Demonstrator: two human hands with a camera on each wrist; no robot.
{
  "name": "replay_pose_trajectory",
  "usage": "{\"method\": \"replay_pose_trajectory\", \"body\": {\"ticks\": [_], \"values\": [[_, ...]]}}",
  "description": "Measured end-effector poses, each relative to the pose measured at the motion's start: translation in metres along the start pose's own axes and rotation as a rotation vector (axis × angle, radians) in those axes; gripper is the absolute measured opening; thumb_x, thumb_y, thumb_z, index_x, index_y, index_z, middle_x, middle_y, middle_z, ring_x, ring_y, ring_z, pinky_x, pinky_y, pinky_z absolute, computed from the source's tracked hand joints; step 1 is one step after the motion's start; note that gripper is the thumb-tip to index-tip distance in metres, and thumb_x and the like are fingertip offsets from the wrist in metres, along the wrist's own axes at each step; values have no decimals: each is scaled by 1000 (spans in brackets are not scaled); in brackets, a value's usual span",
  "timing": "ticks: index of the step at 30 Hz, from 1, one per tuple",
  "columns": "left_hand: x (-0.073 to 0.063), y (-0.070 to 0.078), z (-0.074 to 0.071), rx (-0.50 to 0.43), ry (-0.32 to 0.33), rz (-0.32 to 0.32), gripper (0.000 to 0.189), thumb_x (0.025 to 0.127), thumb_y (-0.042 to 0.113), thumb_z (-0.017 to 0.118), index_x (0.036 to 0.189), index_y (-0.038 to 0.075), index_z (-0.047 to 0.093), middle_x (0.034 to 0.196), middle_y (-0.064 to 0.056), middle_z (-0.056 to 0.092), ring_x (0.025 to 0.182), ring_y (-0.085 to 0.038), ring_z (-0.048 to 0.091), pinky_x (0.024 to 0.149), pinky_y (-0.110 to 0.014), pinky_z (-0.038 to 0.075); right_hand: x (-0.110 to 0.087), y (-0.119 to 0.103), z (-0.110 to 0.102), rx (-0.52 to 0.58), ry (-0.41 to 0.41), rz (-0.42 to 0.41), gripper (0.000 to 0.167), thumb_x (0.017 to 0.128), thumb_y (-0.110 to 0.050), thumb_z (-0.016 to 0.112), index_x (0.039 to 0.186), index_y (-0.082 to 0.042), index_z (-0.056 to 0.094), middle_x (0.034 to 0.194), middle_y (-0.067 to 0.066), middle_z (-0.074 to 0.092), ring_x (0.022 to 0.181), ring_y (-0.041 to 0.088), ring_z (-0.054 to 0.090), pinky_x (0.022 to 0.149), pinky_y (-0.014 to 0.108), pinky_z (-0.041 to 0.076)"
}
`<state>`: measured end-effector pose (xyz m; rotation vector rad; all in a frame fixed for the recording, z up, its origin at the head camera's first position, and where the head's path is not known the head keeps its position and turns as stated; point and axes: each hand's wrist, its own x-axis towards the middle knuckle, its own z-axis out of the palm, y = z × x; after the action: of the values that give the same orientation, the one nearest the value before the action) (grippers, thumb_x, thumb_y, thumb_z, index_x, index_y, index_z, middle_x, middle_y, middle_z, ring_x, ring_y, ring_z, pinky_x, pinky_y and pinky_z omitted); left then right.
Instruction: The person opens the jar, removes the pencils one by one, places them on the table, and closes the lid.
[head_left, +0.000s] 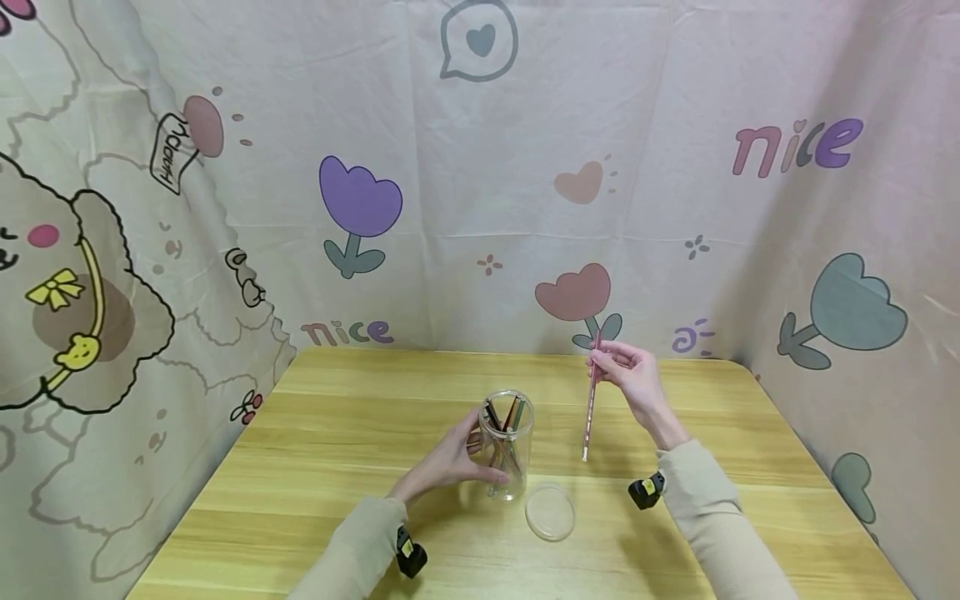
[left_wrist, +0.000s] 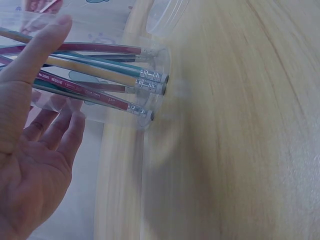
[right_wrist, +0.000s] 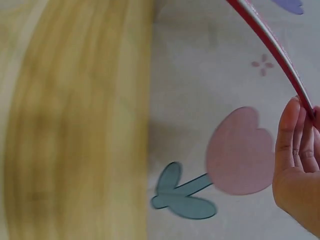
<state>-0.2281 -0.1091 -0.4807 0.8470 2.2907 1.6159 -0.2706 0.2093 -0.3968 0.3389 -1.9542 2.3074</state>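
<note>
Gripping with thumb and fingers, the left hand [head_left: 447,461] holds a clear jar [head_left: 522,463] upright, pencils [head_left: 514,412] slanting inside, between thumb and fingers. Right of that grip, near the jar's base, lies a clear round lid [head_left: 551,512]. Beyond it, a pink pencil [head_left: 589,417] hangs mostly below the pinching fingertips of the right hand [head_left: 636,379], apart from the jar. A slack pinch could drop the pencil; an uneven squeeze might tip the jar.
</note>
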Motion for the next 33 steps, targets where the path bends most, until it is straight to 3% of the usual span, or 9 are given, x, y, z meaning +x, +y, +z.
{"method": "replay_pose_trajectory", "body": {"ticks": [6, 21, 33], "values": [[0, 0, 0, -12, -4, 0, 103, 72, 14, 91, 155, 11, 30, 150, -19, 50, 138, -43, 50, 117, -50, 45, -2, 21, -7, -113, 41, 113, 38, 94, -1, 66, 126, 17, 55, 81, -6, 76, 71, 6, 69, 70, 21, 64], [1, 0, 2, -9, -3, -5, 102, 72, 14, 91, 154, 12, 31, 149, -18, 50, 138, -42, 50, 117, -51, 45, -7, 63, -17, -207, 68, 222, 37, 92, 2, 68, 123, 19, 56, 76, -4, 73, 63, 6, 68, 63, 20, 64], [0, 0, 0, -2, -1, -1, 104, 72, 15, 91, 156, 14, 29, 151, -18, 49, 139, -44, 49, 117, -54, 44, -9, 81, -23, -290, 91, 226, 37, 92, -1, 69, 120, 20, 56, 70, -9, 68, 58, 3, 62, 57, 18, 60]]}}
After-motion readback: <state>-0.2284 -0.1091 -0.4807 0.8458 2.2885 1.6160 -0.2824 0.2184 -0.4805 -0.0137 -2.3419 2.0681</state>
